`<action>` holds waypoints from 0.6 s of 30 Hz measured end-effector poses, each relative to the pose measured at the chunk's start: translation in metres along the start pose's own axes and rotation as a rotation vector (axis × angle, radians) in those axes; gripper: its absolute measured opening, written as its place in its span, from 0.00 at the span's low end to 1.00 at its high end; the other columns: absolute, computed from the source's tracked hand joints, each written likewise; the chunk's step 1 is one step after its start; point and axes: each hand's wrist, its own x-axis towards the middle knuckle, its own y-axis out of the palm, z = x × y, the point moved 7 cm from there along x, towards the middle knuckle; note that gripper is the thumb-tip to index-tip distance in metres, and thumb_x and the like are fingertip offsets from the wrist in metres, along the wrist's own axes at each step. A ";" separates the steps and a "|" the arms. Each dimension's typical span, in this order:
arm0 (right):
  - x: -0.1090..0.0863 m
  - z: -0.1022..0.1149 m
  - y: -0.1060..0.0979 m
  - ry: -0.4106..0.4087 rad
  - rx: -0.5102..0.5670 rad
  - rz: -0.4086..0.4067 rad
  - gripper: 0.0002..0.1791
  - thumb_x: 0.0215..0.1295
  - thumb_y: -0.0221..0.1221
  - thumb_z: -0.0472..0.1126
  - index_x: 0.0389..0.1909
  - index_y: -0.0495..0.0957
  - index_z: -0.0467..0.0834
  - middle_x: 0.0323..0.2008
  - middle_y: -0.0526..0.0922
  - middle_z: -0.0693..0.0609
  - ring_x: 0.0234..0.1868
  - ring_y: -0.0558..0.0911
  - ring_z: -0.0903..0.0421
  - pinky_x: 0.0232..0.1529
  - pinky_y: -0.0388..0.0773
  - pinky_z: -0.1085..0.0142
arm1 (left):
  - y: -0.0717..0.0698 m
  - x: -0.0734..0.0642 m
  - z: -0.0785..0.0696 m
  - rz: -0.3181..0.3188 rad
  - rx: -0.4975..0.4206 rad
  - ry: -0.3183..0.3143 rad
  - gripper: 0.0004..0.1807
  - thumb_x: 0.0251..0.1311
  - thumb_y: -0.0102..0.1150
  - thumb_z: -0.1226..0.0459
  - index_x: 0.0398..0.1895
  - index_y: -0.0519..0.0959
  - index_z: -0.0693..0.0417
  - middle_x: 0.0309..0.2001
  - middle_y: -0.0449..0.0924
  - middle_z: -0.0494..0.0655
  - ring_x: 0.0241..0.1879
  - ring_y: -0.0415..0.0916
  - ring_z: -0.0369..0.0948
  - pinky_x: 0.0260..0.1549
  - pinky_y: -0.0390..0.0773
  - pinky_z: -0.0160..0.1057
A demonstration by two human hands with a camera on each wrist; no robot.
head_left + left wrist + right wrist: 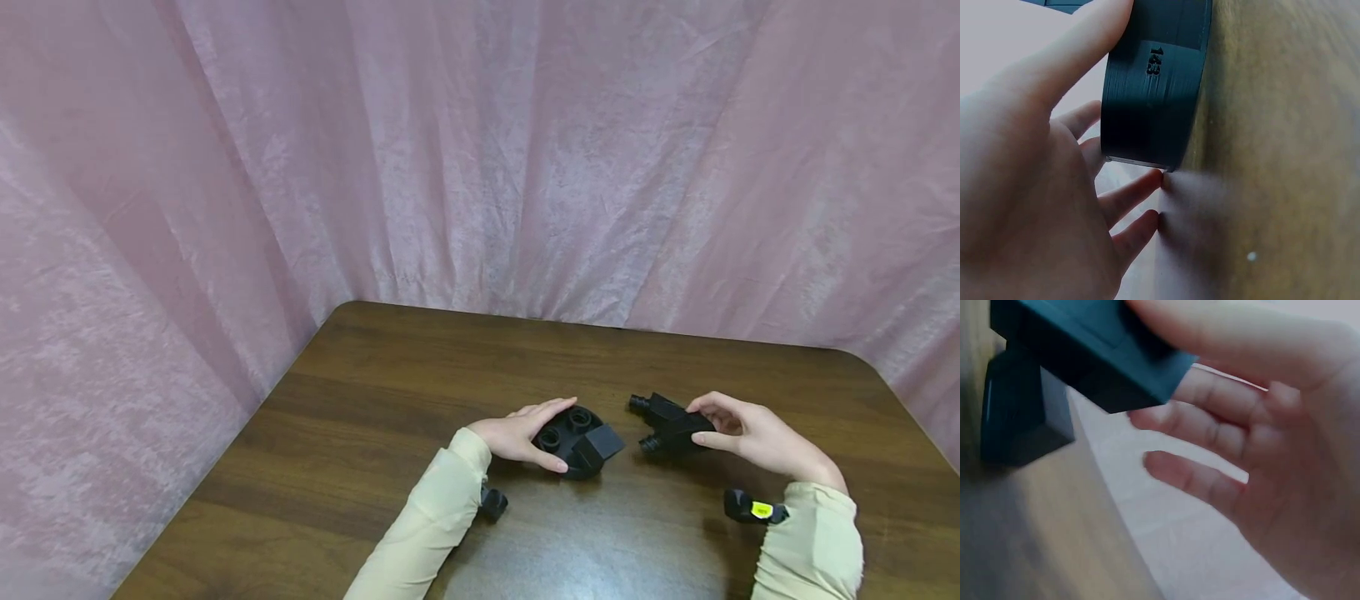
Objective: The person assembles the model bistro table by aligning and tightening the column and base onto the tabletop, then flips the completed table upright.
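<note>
My left hand [525, 436] grips a black rounded block with two round sockets [581, 455], thumb on the near side and fingers around the far side. In the left wrist view the block's curved side [1150, 106] carries small digits and stands on the tabletop. Off to the right, my right hand [753, 429] pinches a black two-pronged piece [671, 429] between thumb and fingers. Its two ribbed round ends point left, towards the socketed block, with a gap between the pieces. In the right wrist view the piece's angular body [1104, 356] tilts above the table; the other fingers extend beneath it.
Both pieces are over a brown wood-grain table [420, 358] with rounded far corners. Pink velvet curtain [480, 167] hangs behind and at the sides. A black wrist camera [492, 504] sits at the left sleeve, another camera [741, 506] with a yellow label at the right.
</note>
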 end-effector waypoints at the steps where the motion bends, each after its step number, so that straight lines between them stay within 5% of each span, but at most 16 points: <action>1: 0.001 0.004 -0.002 -0.006 -0.015 -0.017 0.19 0.56 0.58 0.54 0.48 0.71 0.54 0.34 0.74 0.57 0.32 0.70 0.68 0.29 0.67 0.72 | 0.000 0.000 0.000 -0.001 0.000 0.001 0.51 0.49 0.58 0.43 0.70 0.37 0.35 0.71 0.39 0.39 0.70 0.41 0.40 0.64 0.49 0.52; 12: 0.029 0.043 -0.003 -0.128 -0.088 -0.198 0.19 0.53 0.60 0.53 0.48 0.72 0.59 0.39 0.76 0.61 0.41 0.72 0.63 0.41 0.69 0.62 | 0.000 0.002 0.002 0.001 -0.027 0.012 0.50 0.48 0.58 0.42 0.69 0.39 0.33 0.70 0.42 0.34 0.69 0.45 0.41 0.63 0.52 0.51; 18: 0.043 0.068 0.008 -0.265 -0.033 -0.227 0.20 0.52 0.63 0.47 0.48 0.72 0.58 0.42 0.76 0.61 0.41 0.74 0.65 0.42 0.72 0.68 | -0.001 0.002 0.003 -0.004 -0.063 0.005 0.49 0.47 0.59 0.42 0.68 0.40 0.30 0.68 0.47 0.32 0.66 0.51 0.42 0.61 0.55 0.49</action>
